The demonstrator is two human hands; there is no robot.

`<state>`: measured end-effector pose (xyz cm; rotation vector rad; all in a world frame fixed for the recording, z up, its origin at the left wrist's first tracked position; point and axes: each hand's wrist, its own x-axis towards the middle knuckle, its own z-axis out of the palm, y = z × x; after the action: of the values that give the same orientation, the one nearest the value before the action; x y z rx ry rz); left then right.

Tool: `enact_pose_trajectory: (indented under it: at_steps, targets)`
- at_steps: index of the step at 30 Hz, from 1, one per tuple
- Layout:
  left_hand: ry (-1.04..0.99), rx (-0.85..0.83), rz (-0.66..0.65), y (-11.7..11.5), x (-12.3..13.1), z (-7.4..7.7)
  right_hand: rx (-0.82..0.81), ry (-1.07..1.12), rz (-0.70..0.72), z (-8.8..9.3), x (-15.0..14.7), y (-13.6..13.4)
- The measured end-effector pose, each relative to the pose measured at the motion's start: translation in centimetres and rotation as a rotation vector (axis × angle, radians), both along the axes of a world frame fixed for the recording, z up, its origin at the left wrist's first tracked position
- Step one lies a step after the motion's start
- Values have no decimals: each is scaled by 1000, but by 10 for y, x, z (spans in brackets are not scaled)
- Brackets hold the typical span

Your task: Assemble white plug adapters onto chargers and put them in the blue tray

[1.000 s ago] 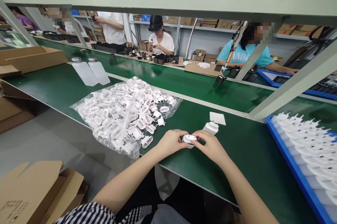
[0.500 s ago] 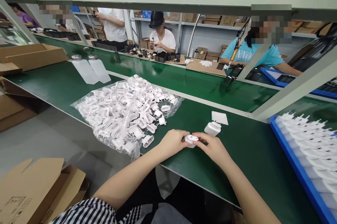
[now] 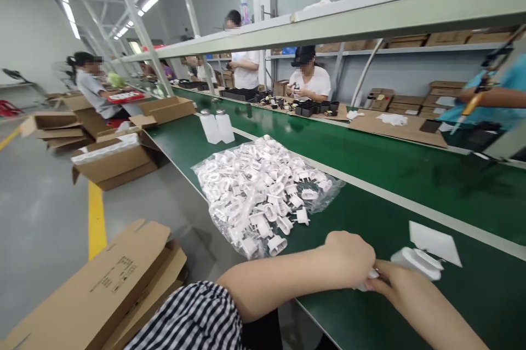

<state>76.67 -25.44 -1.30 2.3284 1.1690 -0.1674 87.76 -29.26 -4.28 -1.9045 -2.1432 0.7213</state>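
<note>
Basically: small white plastic piece (image 3: 362, 285) sits in both hands, likely light, stiff, a bit slick

Smooth green workbench (image 3: 353, 213) first. Near edge runs diagonally under the left forearm, so anything fumbled that way could reach the floor. Long pale divider strip (image 3: 370, 188) bounds the far side. Open room: a patch of green between bag and hands, more right of the right wrist.

Clear plastic film bag (image 3: 329, 196) lies spread out, bearing a heap of white plastic plug shells (image 3: 263, 191). Its near side reaches the bench edge, seems to lap over. Loose film could snag.

Left hand (image 3: 349, 257) curls over the piece, fingertips hidden. Right hand (image 3: 405, 284) pinches from the other side, thumb and forefinger in. Hands meet or nearly so; can't tell.

Flat square white sheet (image 3: 435, 241) lies just past the rounded white plastic adapter (image 3: 415, 262), itself right behind the right hand. Watch that knuckle clearance.

Piece is mostly covered; shape unreadable. Probably rigid, fairly tough, so best held by opposite side walls, finger and thumb.
</note>
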Motion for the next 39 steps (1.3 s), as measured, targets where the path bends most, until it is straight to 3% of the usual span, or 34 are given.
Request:
enact_pose_trajectory:
  at_steps: [4,8,12,19,25,29,34,37,39]
  targets:
    - [178,65,-176,4,-2,3,-13,144,25,-8,6,5]
    - [27,128,-232,-2,-20,-1,93,149,42,-7,7,-5]
    - [-200,145,-199,-14,-25,-23,158,-4,-52,-4,10,-32]
    - [-306,44,-59,-7,22,-50,237,-78,-281,-2,44,-62]
    - [-462,-32,-134,11,52,-62,373,187,-488,-18,56,-50]
    - [-511,-16,-143,13,59,-63,337,243,-473,-24,55,-43]
    - [-382,66,-147,12,40,-51,345,337,-491,-4,65,-43]
    - [-298,210,-131,22,6,-37,459,373,-526,19,62,-39]
    - [-230,337,-40,35,-23,-29,559,355,-491,32,51,-33]
